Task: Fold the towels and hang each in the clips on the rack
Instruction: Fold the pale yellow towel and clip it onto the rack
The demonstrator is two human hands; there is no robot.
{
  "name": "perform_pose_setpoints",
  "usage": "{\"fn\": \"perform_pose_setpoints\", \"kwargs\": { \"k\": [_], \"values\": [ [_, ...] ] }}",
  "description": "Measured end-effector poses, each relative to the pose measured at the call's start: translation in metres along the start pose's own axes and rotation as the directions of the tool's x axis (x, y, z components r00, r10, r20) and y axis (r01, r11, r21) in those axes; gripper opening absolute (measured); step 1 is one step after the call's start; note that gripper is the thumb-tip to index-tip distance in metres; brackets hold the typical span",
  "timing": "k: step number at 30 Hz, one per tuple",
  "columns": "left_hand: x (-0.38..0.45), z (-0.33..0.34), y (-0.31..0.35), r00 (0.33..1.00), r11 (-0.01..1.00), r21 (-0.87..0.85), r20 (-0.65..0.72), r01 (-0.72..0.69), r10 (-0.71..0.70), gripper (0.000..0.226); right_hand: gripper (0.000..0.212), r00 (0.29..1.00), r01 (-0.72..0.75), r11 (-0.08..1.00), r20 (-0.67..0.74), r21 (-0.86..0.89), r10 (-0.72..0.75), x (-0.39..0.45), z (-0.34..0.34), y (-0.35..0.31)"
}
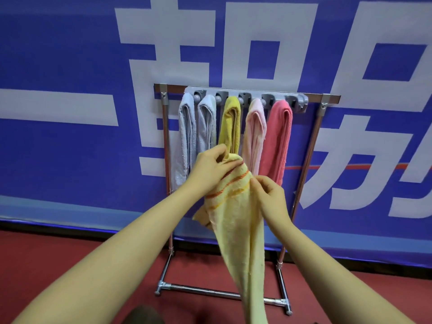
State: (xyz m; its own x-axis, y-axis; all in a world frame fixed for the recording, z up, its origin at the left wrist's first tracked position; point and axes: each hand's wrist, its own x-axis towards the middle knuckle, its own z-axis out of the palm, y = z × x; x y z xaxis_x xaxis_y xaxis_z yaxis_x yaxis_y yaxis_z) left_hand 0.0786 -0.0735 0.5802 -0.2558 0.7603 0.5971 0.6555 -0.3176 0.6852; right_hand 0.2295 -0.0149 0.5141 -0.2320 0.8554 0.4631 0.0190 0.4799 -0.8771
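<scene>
A pale yellow towel with orange stripes hangs long from both my hands in front of the rack. My left hand grips its bunched top end. My right hand pinches the towel's right edge a little lower. On the rack's grey clip bar hang several folded towels: two grey ones at the left, a mustard yellow one, a pale pink one and a coral pink one. The clip at the bar's right end holds nothing.
The metal rack stands on a red floor against a blue banner with large white characters. Its base bar lies near my arms. A dark rounded shape shows at the bottom edge.
</scene>
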Motion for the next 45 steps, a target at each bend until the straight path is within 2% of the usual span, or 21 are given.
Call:
{"fn": "perform_pose_setpoints", "kwargs": {
  "k": [3,6,11,17,20,22,24,27,31,33,35,39,43,45],
  "values": [
    [0.008,0.012,0.004,1.000,0.998,0.063,0.012,0.014,-0.015,0.035,0.011,0.992,0.099,0.995,-0.075,0.012,-0.098,-0.003,-0.003,-0.009],
    [0.013,0.022,0.005,0.997,0.995,0.057,-0.033,0.077,-0.075,0.024,0.013,0.987,0.159,0.986,-0.024,0.043,-0.158,-0.005,-0.005,-0.020],
    [0.015,0.028,0.012,0.990,0.990,-0.023,-0.004,0.140,-0.140,0.012,0.028,0.988,0.145,0.989,0.041,0.032,-0.146,-0.006,0.000,-0.020],
    [0.018,0.019,0.019,0.977,0.968,-0.135,0.063,0.211,-0.204,0.010,0.051,0.987,0.136,0.991,0.084,-0.021,-0.134,-0.004,0.008,-0.023],
    [0.019,0.019,0.019,0.976,0.965,-0.150,0.038,0.217,-0.214,0.011,0.042,0.988,0.151,0.984,-0.005,-0.095,-0.152,-0.001,0.017,-0.027],
    [0.020,0.019,0.017,0.978,0.968,-0.143,0.017,0.208,-0.207,0.015,0.025,0.984,0.168,0.976,-0.038,-0.138,-0.175,0.002,0.020,-0.027],
    [0.021,0.018,0.015,0.980,0.970,-0.144,-0.001,0.198,-0.200,0.023,0.010,0.984,0.172,0.980,-0.033,-0.096,-0.176,0.004,0.020,-0.028],
    [0.021,0.013,0.012,0.976,0.959,-0.185,-0.002,0.214,-0.218,0.033,0.014,0.988,0.155,0.988,-0.017,0.013,-0.155,0.005,0.015,-0.034],
    [0.012,0.018,0.002,0.952,0.915,-0.268,0.133,0.301,-0.275,0.051,0.018,0.986,0.156,0.982,-0.071,0.106,-0.149,0.009,0.008,-0.040],
    [0.006,0.021,-0.001,0.942,0.902,-0.286,0.187,0.322,-0.277,0.039,0.018,0.984,0.163,0.981,-0.089,0.103,-0.154,0.013,0.005,-0.040],
    [-0.001,0.026,-0.003,0.946,0.918,-0.270,0.227,0.291,-0.233,0.012,0.015,0.985,0.156,0.983,-0.090,0.100,-0.147,0.018,0.001,-0.040],
    [-0.006,0.034,-0.007,0.964,0.923,-0.301,0.185,0.240,-0.190,0.007,0.016,0.987,0.140,0.985,-0.099,0.099,-0.130,0.022,-0.006,-0.041],
    [-0.006,0.037,-0.010,0.954,0.916,-0.281,0.179,0.285,-0.242,0.018,0.016,0.987,0.104,0.993,-0.128,0.053,-0.097,0.023,-0.015,-0.035],
    [-0.007,0.038,-0.013,0.944,0.909,-0.280,0.209,0.308,-0.255,0.014,0.016,0.985,0.086,0.995,-0.155,0.048,-0.078,0.024,-0.020,-0.030]
  ]
}}
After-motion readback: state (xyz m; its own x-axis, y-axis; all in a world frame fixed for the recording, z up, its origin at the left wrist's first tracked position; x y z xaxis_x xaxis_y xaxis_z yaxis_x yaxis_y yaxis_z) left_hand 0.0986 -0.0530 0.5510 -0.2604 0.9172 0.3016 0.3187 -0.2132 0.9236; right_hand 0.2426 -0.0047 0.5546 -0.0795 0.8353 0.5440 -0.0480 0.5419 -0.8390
